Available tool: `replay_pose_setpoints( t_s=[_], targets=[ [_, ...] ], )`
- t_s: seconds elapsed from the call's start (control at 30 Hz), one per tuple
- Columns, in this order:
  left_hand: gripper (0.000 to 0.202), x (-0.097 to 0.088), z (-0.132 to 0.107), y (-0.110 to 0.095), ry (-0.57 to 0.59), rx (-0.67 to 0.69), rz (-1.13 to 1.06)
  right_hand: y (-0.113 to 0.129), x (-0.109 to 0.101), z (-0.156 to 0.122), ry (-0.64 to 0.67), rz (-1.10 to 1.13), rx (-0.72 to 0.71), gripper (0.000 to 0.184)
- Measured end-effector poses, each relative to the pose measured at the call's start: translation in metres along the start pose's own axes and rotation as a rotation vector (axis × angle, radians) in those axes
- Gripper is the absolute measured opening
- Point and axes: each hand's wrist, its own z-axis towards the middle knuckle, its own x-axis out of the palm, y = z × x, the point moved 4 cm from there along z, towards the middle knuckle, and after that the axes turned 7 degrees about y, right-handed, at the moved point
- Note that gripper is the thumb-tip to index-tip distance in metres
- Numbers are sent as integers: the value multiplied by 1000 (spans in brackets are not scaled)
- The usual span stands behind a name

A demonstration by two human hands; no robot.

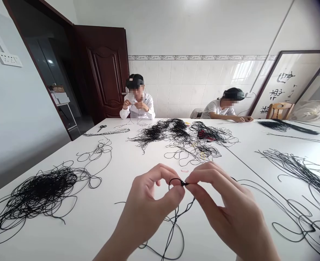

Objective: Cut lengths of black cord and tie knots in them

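A thin black cord (176, 217) runs between both my hands above the white table (108, 217). My left hand (151, 203) is curled, with thumb and forefinger pinching the cord's small loop. Facing it, my right hand (225, 203) pinches the same cord at a tiny knot, fingertips almost touching the left ones. The cord's loose ends hang down between my wrists and coil on the table.
Heaps of black cord lie at the left (37, 192), in the table's middle (176, 134) and at the right (301, 170). Scissors (102, 127) rest near the far left edge. Two other people (137, 103) (225, 107) sit at the far side, working on cords.
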Motion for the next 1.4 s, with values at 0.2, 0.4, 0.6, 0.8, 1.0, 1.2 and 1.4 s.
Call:
replay_pose_setpoints(
  t_s=[0.2, 0.4, 0.6, 0.8, 1.0, 1.2, 1.4],
  targets=[
    [16, 3, 0, 6, 26, -45, -322, 14, -3, -8, -75, -39, 38, 7],
    [18, 6, -2, 12, -42, -9, -422, 19, 6, 0, -80, -166, -27, 8],
    [18, 9, -3, 12, -35, 8, -487, 15, 12, 4, -123, -121, -8, 10],
    [23, 12, -4, 15, -25, -12, -489, 15, 15, 2, 27, -1, 10, 16],
    [21, 9, -6, 11, -36, 11, -409, 16, 16, 1, 167, 67, 76, 17],
    [17, 1, -12, -4, -251, 303, 133, 10, -9, -3, -87, 53, 67, 12],
    [32, 6, -23, -16, -409, 756, 723, 1, -9, -2, -54, -11, -57, 21]
  ],
)
